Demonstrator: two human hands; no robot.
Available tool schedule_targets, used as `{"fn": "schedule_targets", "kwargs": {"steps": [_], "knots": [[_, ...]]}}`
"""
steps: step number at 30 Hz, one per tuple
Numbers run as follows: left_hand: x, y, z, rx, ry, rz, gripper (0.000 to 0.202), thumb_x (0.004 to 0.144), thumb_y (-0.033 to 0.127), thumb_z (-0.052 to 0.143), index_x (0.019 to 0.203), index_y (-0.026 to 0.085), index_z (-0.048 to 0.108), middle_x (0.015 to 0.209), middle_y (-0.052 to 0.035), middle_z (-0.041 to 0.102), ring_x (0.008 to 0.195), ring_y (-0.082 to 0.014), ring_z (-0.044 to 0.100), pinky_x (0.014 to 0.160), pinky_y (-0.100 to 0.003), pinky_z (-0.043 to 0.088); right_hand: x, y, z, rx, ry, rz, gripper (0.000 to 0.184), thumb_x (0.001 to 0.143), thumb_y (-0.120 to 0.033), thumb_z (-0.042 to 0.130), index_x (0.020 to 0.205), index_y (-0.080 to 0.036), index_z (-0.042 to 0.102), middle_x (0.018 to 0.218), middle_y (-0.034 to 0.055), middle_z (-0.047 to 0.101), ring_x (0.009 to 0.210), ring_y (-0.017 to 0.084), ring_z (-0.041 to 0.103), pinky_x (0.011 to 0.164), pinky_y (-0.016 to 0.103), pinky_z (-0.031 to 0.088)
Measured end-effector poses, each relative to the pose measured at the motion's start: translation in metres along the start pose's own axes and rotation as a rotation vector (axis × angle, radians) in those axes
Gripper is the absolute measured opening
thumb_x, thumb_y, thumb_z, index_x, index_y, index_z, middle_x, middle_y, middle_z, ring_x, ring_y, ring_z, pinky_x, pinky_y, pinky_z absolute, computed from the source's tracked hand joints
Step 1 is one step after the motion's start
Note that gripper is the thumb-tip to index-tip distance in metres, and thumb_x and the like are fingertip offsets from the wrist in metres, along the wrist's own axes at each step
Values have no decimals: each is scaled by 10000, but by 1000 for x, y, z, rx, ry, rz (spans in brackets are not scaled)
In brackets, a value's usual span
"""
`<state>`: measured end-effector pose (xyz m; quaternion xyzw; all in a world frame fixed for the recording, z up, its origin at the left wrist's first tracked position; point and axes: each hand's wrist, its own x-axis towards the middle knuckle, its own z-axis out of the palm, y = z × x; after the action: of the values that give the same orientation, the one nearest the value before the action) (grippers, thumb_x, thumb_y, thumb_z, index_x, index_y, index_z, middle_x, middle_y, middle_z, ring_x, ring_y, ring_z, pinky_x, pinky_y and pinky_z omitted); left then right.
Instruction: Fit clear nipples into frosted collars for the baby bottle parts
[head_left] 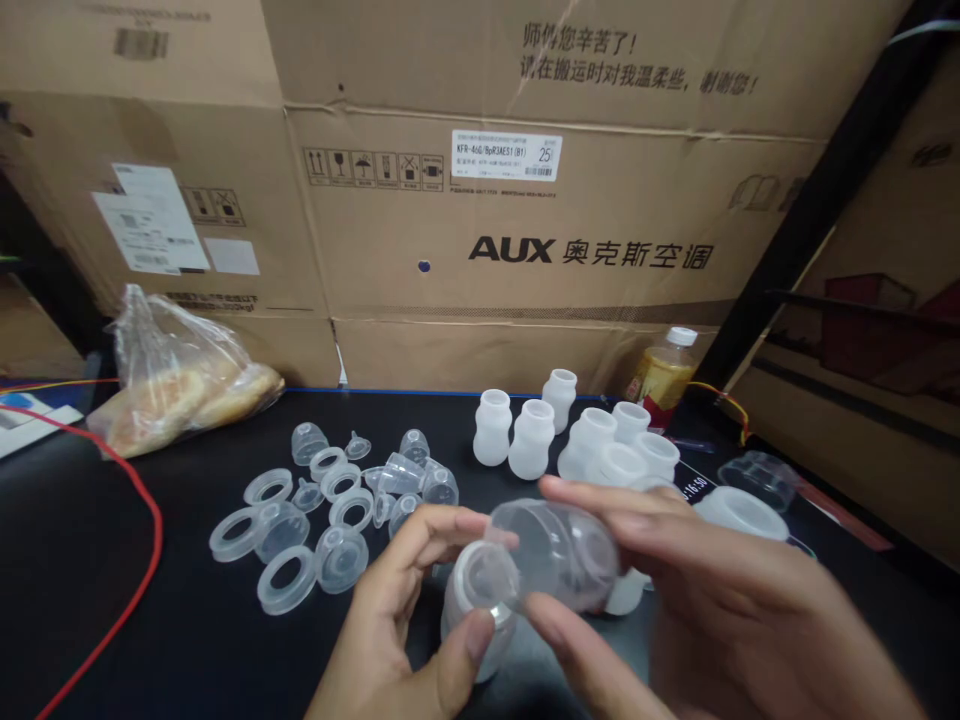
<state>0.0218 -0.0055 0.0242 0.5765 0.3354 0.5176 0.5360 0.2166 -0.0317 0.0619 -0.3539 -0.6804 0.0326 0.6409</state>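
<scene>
1. Clock ref: hands at centre, 12 = straight ahead, toward cardboard.
2. L hand (pixel 382 620) grips frosted silicone bottle (pixel 476 610), held tilted, mouth up twd 2 o'clock. L fingers (pixel 427 525) curl round its far side, L thumb (pixel 469 650) presses near side; closed on it, not open.
3. R hand (pixel 720 600) holds clear silicone shell (pixel 555 555) on its side, at 3 o'clock from bottle, edge touching bottle mouth. Can't tell if seated in it. R fingers (pixel 615 500) lie closed across top, R thumb (pixel 570 650) under it: firm pinch.
4. Both items sit above black table (pixel 90 560), at centre, between hands.
5. At 10 o'clock: loose clear silicone rings (pixel 289 580) and small domed caps (pixel 341 558), some flat, some tilted, many touching.
6. At 12–1 o'clock: upright frosted bottles (pixel 531 438), mouths up, in a loose cluster, several nearly touching.
7. At 2–3 o'clock: clear lid (pixel 757 480) beside whitish cup (pixel 741 512), partly behind R hand.
8. At 10–11 o'clock, far edge: plastic bag of bread (pixel 176 375). Red cable (pixel 160 530) curves along table at 9 o'clock.
9. At 1 o'clock: drink bottle w/ yellow liquid (pixel 664 380), against AUX cardboard box (pixel 510 250), which fills the view at 12.
</scene>
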Motion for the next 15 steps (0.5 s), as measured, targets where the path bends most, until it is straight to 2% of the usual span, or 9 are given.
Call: {"fn": "schedule_targets", "kwargs": {"steps": [2,5,8,11,15], "knots": [[2,4,3,-34,-32,-13,541,901,726,909,1189,286,782,1160,-33,878,1082,-246,820,945,-293,576,12,-8,17,-33,37,-10,328,941,-169,940,1179,-294,752,1168,15,874,950,191,819,706,265,668],[2,9,6,-45,-42,-32,595,871,777,912,1166,280,768,1179,-36,873,1042,-244,803,943,-314,577,19,-10,30,-22,-70,-20,295,939,-147,925,1133,-265,736,1079,-21,844,963,152,776,809,255,658],[0,7,7,-3,-2,-52,683,827,786,941,1258,305,721,1223,-35,879,1115,-272,815,1029,-353,556,18,-6,26,-15,-91,-25,295,954,-114,895,1150,-256,727,1035,-30,825,979,154,782,880,284,658],[-3,4,6,13,40,-85,766,821,788,942,1356,338,630,1232,-28,892,1201,-307,831,1145,-414,511,14,-3,18,-35,-124,-4,283,971,-143,898,1159,-268,726,1056,-42,832,987,137,806,899,243,664],[-5,4,5,-13,-6,-100,792,799,803,950,1370,365,619,1214,-15,901,1212,-323,844,1176,-441,508,10,-2,13,-21,-180,-38,356,946,-129,899,1218,-277,723,1135,-49,848,1053,119,842,958,165,666]]}}
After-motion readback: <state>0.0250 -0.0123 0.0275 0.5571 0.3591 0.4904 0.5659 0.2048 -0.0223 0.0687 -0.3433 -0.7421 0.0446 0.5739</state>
